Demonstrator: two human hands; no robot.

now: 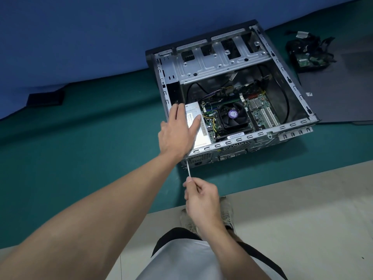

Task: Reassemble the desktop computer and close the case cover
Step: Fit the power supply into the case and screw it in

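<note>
Subject: desktop computer case (252,136), lying on its side with the cover off and the interior facing up, on a green mat (80,148).
Left hand (177,132): fingers straight and spread, palm laid flat on the power supply; nothing gripped. The thumb lies across the unit's label.
Power supply (201,135): silver box directly under the left hand, seated in the case corner nearest the person.
Right hand (201,199): fingers curled tight round the handle of a screwdriver, just below and nearer the person than the left wrist.
Screwdriver (188,168): metal shaft runs up from the right fist to the rear panel of the case, meeting it just beneath the left wrist. Contact of the tip with any screw cannot be told.
CPU fan (233,116): black, purple centre label, just right of the left thumb.
Motherboard (260,110): green, on the case floor beyond the fan, further right of the left hand.
Drive cage (218,61): bare metal, at the far end of the case past the left fingertips.
Side panel (339,93): dark grey sheet flat on the mat, well right of both hands, against the case's right flank.
Loose component (308,55): dark unit tangled with black cables, beyond the side panel.
Backdrop: blue cloth (80,37) past the mat, left of the left hand.
</note>
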